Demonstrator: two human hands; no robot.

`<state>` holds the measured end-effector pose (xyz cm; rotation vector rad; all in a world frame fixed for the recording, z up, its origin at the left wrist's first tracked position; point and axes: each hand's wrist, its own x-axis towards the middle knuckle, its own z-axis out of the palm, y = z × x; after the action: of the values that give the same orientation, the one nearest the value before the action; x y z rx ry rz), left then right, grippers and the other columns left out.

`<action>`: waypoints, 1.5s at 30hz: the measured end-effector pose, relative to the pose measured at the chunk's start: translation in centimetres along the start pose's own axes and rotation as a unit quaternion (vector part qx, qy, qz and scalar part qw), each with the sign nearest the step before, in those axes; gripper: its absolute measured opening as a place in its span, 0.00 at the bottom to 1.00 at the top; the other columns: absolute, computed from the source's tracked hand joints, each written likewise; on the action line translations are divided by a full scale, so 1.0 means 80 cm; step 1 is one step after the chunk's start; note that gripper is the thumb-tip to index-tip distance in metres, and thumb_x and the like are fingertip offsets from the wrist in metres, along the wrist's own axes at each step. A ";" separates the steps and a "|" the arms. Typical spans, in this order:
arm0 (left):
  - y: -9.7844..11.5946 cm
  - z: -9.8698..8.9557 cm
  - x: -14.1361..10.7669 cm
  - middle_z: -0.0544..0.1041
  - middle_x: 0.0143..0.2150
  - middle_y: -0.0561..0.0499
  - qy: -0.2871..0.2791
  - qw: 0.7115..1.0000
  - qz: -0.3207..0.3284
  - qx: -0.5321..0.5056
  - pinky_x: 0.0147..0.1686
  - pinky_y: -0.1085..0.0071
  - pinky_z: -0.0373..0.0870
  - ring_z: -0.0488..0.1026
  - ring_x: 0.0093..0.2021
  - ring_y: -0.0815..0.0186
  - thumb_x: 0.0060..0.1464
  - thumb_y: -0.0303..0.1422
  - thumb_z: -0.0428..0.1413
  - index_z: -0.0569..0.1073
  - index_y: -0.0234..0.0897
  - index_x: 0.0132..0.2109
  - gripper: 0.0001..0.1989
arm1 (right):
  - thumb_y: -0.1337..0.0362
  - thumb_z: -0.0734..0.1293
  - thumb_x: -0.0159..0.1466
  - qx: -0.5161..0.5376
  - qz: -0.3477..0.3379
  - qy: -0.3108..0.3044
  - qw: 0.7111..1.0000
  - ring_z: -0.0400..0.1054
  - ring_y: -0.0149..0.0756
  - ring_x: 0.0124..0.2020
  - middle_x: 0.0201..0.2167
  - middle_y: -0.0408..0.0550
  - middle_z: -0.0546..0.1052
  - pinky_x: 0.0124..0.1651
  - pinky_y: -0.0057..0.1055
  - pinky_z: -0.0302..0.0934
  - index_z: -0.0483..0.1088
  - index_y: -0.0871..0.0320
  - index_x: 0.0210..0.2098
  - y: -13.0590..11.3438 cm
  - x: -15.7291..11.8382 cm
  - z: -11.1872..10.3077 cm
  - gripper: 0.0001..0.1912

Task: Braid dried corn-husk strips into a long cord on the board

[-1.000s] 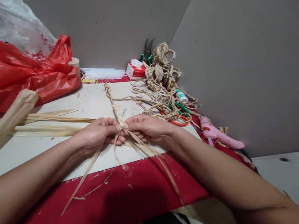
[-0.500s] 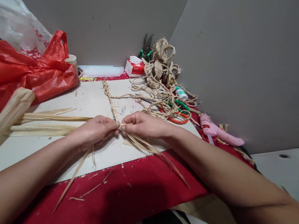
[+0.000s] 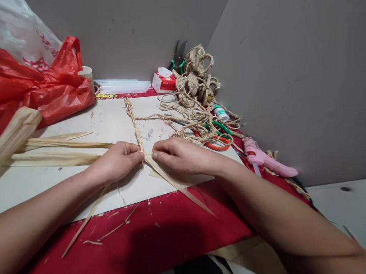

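Note:
A braided cord of dried straw-coloured leaf (image 3: pixel 135 126) runs down the white board (image 3: pixel 111 113). My left hand (image 3: pixel 120 161) pinches its lower end between thumb and forefinger. From that end a thin strand stretches across to my right hand (image 3: pixel 180 156), whose thumb and fingertip are closed on it. A wider loose strip (image 3: pixel 187 191) trails from the braid's end toward the lower right, under my right hand. Another narrow strip (image 3: pixel 85 223) hangs below my left hand over the red cloth (image 3: pixel 116 260). Flat dried leaf strips (image 3: pixel 54 159) lie beside my left forearm.
Tangled braided cord (image 3: pixel 192 96) is heaped at the back right, partly over scissors (image 3: pixel 218 144) with orange handles. A pink glue gun (image 3: pixel 267 160) lies further right. A red tissue pack (image 3: pixel 163 82), clear sticks (image 3: pixel 122 85) and a red plastic bag (image 3: pixel 40 89) line the back.
My right hand has moved slightly right, away from my left, drawing a thin strand between them. The loose strips below the braid now hang closer together.

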<state>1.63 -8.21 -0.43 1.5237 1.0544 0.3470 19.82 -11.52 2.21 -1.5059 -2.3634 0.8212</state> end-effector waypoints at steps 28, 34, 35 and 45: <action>0.012 0.007 -0.012 0.53 0.12 0.60 -0.024 0.978 0.004 -0.207 0.14 0.76 0.39 0.45 0.13 0.79 0.48 0.33 0.58 0.64 0.35 0.23 0.12 | 0.56 0.58 0.65 0.094 -0.054 0.234 0.966 0.57 0.25 0.22 0.19 0.42 0.66 0.27 0.24 0.50 0.68 0.63 0.24 -0.027 -0.028 0.005 0.20; 0.011 0.003 -0.010 0.51 0.13 0.61 -0.039 0.981 0.003 -0.191 0.15 0.76 0.39 0.44 0.14 0.78 0.48 0.35 0.57 0.66 0.35 0.24 0.11 | 0.55 0.59 0.64 0.180 -0.007 0.085 0.980 0.59 0.26 0.23 0.22 0.43 0.69 0.28 0.24 0.53 0.70 0.64 0.31 0.002 0.002 0.008 0.17; 0.010 0.002 -0.009 0.51 0.13 0.61 -0.042 0.983 0.007 -0.180 0.16 0.75 0.39 0.44 0.14 0.78 0.48 0.35 0.57 0.66 0.35 0.24 0.11 | 0.55 0.59 0.64 0.205 0.011 0.031 0.978 0.56 0.24 0.20 0.19 0.41 0.66 0.26 0.23 0.51 0.69 0.64 0.29 0.004 0.005 0.009 0.18; -0.004 0.001 -0.005 0.67 0.22 0.55 0.018 0.994 0.098 0.033 0.23 0.76 0.54 0.57 0.22 0.74 0.50 0.35 0.52 0.69 0.32 0.27 0.10 | 0.61 0.63 0.58 0.576 0.154 -0.059 0.801 0.37 0.19 0.11 0.10 0.32 0.51 0.13 0.20 0.31 0.57 0.59 0.18 0.002 0.016 0.032 0.15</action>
<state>1.36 -8.63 -0.60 1.6915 0.9541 0.4826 18.16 -11.17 -0.15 -1.2093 -1.0938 1.9570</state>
